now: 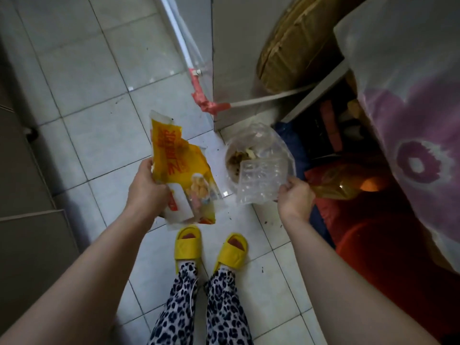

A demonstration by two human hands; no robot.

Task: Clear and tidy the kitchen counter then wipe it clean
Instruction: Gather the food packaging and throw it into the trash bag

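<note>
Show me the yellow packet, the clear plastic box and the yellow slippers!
yellow packet (179,165): head view, on its printed middle.
clear plastic box (263,175): head view, on its ridged lid.
yellow slippers (187,246): head view, on the strap of the left one.

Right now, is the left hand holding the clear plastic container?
No, the left hand grips the yellow packet, while the right hand holds the clear plastic container.

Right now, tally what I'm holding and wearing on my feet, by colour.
Yellow: 3, the snack packet in the left hand and two slippers.
Clear: 1, the plastic container in the right hand.
Total: 4
</note>
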